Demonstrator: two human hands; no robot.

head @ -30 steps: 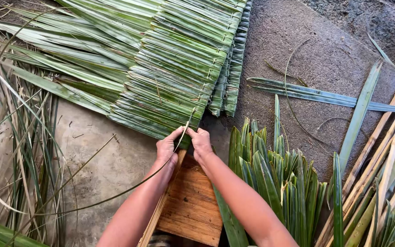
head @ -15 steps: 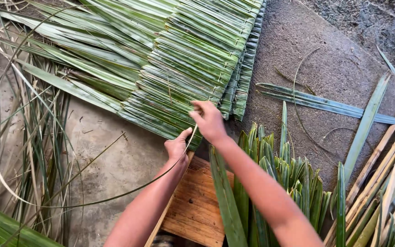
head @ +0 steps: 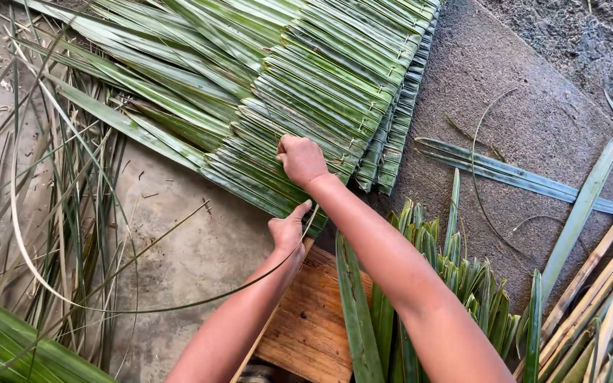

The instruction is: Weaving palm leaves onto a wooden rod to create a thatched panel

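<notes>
A large panel of folded green palm leaves (head: 299,92) lies on the ground in front of me, stitched in rows. My right hand (head: 301,159) is closed as a fist on the panel's near edge, gripping the leaves. My left hand (head: 289,230) sits just below that edge and pinches a thin leaf rib (head: 143,308) that curves away to the left. A wooden board (head: 310,323) lies under my forearms.
A bundle of upright green leaves (head: 455,284) stands at my right. Pale split stalks (head: 604,298) lie at the far right. Loose long leaves (head: 526,181) rest on the grey ground. Dry strips and ribs (head: 58,213) are scattered at left.
My right hand has moved up from beside the left hand onto the leaf panel and closed on it. The left hand stayed at the panel's edge with the thin rib.
</notes>
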